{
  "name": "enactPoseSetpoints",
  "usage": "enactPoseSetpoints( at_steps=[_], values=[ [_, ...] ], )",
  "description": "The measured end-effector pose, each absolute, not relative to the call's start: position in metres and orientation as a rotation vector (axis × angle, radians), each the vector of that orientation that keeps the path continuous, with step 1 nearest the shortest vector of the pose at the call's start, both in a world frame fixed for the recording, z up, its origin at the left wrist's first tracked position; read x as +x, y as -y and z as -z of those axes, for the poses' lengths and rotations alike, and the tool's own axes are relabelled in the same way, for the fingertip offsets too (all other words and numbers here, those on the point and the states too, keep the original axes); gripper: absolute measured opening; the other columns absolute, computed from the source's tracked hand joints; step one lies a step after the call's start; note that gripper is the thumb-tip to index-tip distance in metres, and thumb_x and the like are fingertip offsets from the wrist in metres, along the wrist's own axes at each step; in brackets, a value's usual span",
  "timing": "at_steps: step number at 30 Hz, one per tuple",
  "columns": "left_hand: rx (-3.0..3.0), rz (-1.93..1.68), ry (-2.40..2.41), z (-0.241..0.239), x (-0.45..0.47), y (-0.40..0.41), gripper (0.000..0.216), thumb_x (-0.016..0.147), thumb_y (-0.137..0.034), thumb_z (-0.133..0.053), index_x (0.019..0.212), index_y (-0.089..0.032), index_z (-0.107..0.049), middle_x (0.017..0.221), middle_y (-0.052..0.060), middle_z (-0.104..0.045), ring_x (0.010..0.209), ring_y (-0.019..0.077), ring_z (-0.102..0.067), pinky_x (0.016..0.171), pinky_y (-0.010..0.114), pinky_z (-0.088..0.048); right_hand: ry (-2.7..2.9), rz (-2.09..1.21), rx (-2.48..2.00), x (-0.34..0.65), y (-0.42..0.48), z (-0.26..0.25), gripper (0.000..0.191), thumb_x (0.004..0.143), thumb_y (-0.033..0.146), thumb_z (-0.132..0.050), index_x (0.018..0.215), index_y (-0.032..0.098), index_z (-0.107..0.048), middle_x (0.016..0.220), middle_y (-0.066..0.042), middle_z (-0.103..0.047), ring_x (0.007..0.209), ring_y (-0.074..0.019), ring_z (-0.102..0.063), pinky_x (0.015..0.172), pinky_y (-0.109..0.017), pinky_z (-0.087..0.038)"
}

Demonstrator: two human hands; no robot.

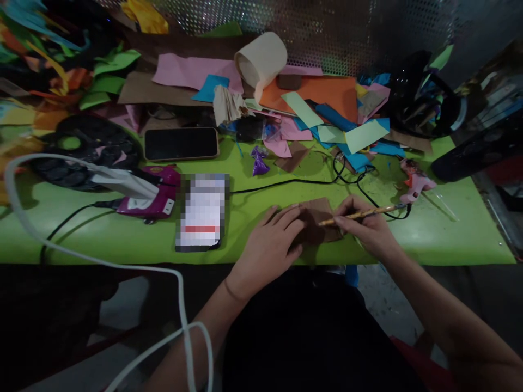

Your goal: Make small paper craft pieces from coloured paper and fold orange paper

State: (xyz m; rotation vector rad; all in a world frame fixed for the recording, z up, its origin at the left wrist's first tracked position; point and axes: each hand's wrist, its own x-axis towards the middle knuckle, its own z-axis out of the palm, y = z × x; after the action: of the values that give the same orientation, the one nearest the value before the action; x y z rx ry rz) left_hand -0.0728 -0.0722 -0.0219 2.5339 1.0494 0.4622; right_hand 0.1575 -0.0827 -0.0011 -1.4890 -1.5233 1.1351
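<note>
While left hand on cardboard, black tray; pink scrap inside.

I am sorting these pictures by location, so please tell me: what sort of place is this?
Probably a handicraft workspace: coloured paper heaped along the back, a glue gun at the right, and cardboard between the left hand and right hand.

On my green counter: brown cardboard rectangle, before me; left of it, white-screened rectangular phone; right, pink plastic glue gun; farther behind, cream cylindrical roll.
</note>
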Motion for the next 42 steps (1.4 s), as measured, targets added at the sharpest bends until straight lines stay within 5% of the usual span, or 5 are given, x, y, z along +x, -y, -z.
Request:
enactPoseSetpoints(
  at_steps=[7,16,42],
  values=[
    [2.550,-0.529,-1.066,0.027,-0.072,0.073,0.026,0.092,-0.031,-0.060,0.116,-0.020,-0.060,0.141,0.010,-0.057,0.133,0.0253,-0.051,0.116,0.050,-0.035,1.545,-0.974,-1.432,0.145,0.053,0.017,0.029,0.088,0.049,-0.064,0.084,0.022,-0.054,0.073,0.002,-0.057,0.062,-0.0141,-0.058,0.058,-0.029,-0.048],
    [2.527,-0.543,-1.055,0.028,-0.073,0.072,0.026,0.092,-0.028,-0.061,0.116,-0.021,-0.060,0.142,0.010,-0.057,0.134,0.0245,-0.051,0.117,0.049,-0.034,1.589,-0.943,-1.462,0.148,0.055,0.019,0.022,0.089,0.041,-0.063,0.082,0.022,-0.054,0.072,0.002,-0.058,0.063,-0.0148,-0.058,0.059,-0.029,-0.044],
    [2.524,-0.462,-1.045,0.025,-0.073,0.072,0.028,0.089,-0.021,-0.061,0.117,-0.020,-0.058,0.148,0.008,-0.052,0.138,0.0243,-0.047,0.120,0.048,-0.030,1.571,-1.218,-1.473,0.156,0.095,-0.002,0.017,0.084,0.031,-0.066,0.075,0.020,-0.057,0.067,0.002,-0.055,0.059,-0.0122,-0.048,0.055,-0.026,-0.036]
  ],
)
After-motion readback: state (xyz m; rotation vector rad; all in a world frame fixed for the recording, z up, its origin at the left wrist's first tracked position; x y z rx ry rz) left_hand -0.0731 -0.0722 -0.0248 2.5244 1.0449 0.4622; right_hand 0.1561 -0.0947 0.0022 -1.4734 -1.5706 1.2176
